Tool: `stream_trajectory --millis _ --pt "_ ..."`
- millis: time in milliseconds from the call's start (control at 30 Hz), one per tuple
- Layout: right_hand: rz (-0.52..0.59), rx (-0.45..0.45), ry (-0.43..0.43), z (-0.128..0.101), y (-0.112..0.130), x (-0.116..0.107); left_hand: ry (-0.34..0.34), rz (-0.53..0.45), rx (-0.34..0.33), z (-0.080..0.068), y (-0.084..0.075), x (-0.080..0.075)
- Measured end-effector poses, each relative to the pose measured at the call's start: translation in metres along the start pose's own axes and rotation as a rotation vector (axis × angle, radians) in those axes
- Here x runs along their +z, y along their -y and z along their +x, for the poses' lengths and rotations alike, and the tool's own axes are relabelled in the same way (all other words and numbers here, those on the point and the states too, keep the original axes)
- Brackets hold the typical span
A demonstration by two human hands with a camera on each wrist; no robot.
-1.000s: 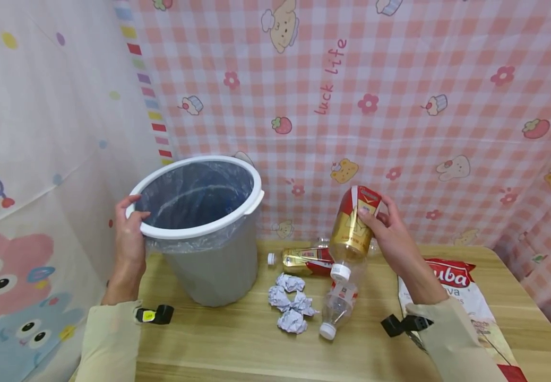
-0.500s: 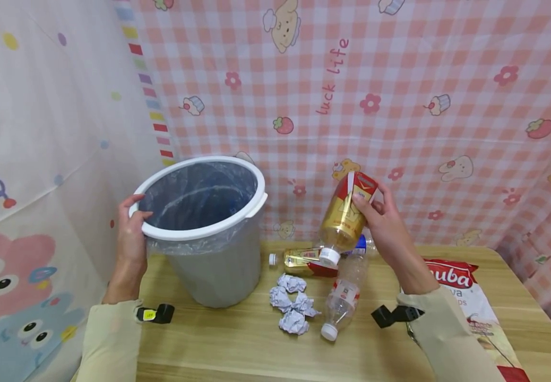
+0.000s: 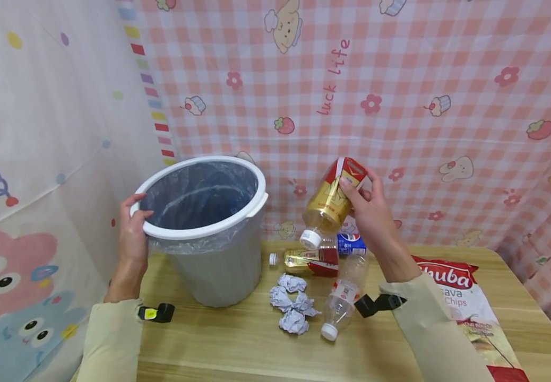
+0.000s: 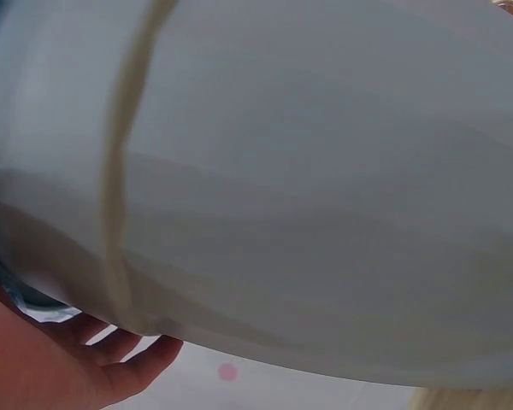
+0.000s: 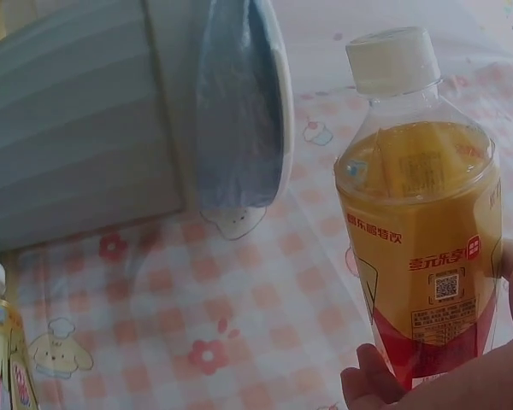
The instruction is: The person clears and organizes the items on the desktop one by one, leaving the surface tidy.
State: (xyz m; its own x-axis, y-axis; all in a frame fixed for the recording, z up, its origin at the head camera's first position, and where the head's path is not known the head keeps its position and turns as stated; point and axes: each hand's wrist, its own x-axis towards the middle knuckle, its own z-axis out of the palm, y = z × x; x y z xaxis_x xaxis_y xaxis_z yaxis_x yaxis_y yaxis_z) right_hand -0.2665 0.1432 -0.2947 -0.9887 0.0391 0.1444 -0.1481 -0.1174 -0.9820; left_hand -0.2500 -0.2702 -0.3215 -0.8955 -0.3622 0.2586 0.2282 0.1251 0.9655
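Carrying a bottle toward the bin, mid-frame.

My right hand (image 3: 373, 215) fingers wrap the yellow-labelled bottle (image 3: 330, 199), tilted cap-down, right of the bin (image 3: 208, 228) at centre-left. My left hand (image 3: 132, 233) curls over its white rim. Likely next: swing the bottle leftward over the opening before letting go. Another bottle (image 3: 304, 259), paper balls (image 3: 291, 305) and a chip bag (image 3: 466, 313) lie lower right.

Two bare hands, cream long sleeves (image 3: 108, 339), black wrist-mounted cameras (image 3: 157, 313), one with yellow sticker
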Motion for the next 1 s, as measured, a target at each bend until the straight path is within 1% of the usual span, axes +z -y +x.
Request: stream_trajectory --millis 100,333,700,1000 --pt "0.012 0.003 -0.016 0.003 0.002 0.005 -0.002 0.0 -0.005 0.0 -0.001 0.0" --pt "0.114 -0.019 -0.015 0.008 0.005 0.018 0.002 0.005 -0.01 0.001 0.001 0.0" --pt "0.188 -0.07 -0.023 0.011 0.015 0.041 0.001 0.028 -0.015 0.001 0.002 0.001" --pt "0.216 -0.125 -0.064 0.011 0.019 0.065 -0.008 0.022 -0.013 0.0 0.0 0.001"
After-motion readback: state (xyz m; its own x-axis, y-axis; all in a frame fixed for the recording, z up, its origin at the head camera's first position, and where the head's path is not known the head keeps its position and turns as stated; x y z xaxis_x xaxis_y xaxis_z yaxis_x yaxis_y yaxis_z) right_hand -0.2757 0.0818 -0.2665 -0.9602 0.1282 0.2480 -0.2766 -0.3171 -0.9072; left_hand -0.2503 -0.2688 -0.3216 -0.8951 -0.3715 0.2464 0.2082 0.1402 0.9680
